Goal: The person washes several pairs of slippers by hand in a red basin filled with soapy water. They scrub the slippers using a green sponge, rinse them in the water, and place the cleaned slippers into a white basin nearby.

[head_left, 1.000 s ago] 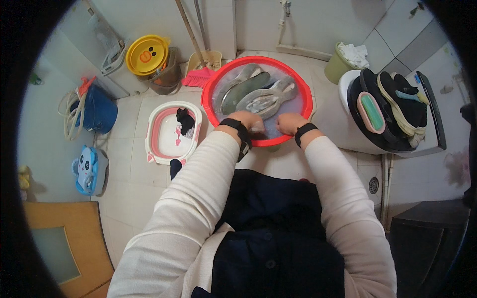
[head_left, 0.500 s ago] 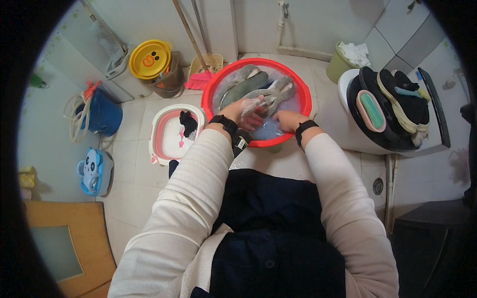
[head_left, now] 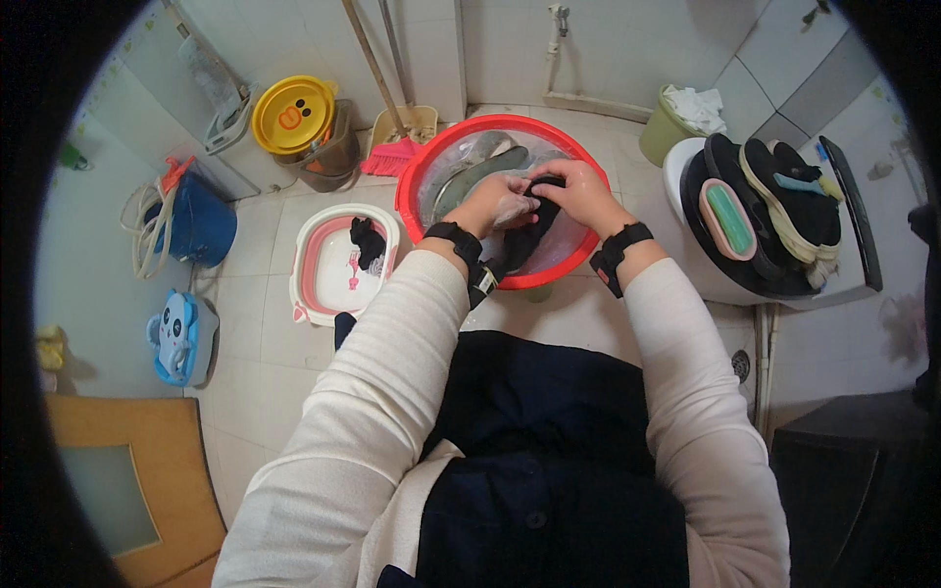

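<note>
Over a red basin (head_left: pixel 404 188) of cloudy, sudsy water, both my hands pinch the upper edge of a wet black sock (head_left: pixel 527 241). My left hand (head_left: pixel 498 204) has suds on it and grips the sock's left side. On the other side, my right hand (head_left: pixel 576 188) curls its fingers around the sock's top. The sock hangs down toward the basin's near rim, its lower end partly behind my left wrist. Behind my hands, grey-green laundry (head_left: pixel 469 182) lies soaking in the water.
A pink-and-white tub (head_left: pixel 306 265) holding a small black cloth (head_left: pixel 368 243) stands left of the basin. Shoes (head_left: pixel 784 201) and a brush with green bristles (head_left: pixel 730 220) lie on the toilet lid at right. Buckets, a pink broom (head_left: pixel 392 157) and a green bin (head_left: pixel 670 127) line the walls.
My hands have come up out of the basin with the black sock between them. My right hand has moved up and closer to the left. The pale wet cloth at my left hand is no longer held.
</note>
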The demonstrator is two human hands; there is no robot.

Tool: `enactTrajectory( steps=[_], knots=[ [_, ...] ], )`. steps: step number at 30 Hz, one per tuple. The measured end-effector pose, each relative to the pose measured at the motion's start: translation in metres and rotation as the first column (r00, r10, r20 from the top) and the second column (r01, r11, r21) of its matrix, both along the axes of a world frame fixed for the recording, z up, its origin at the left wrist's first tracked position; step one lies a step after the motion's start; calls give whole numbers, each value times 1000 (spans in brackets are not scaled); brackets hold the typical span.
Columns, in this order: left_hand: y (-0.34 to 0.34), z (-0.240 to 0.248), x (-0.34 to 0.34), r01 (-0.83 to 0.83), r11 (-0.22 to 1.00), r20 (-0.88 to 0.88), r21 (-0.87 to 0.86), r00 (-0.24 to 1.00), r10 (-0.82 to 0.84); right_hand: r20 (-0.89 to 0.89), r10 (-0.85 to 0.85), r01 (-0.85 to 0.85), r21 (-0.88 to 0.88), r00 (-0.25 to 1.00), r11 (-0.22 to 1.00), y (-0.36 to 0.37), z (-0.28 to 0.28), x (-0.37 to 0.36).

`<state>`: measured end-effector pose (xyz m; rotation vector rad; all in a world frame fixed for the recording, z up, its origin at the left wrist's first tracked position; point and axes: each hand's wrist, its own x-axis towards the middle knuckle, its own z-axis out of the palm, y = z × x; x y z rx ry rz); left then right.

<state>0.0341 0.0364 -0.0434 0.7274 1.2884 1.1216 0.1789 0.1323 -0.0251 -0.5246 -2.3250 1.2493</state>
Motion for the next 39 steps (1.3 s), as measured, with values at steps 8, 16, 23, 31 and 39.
enactTrajectory(
  steps=[8,16,23,31,39],
  knots=[
    [0,20,-15,-326,943,137,-71,933,333,346,-368,449,-194,863,872,24,-42,1],
    [4,32,-34,-578,810,216,102,807,549,451,-457,584,-193,766,789,43,-114,3],
    [0,19,-39,-575,818,300,-12,778,551,541,-267,576,-551,798,604,26,-102,-2],
    [2,0,-42,-565,822,347,-76,758,553,565,16,460,-688,825,561,20,-10,-10],
    [25,-62,-32,-479,860,101,176,878,468,132,-82,155,-885,988,440,-24,49,-43]
  ],
)
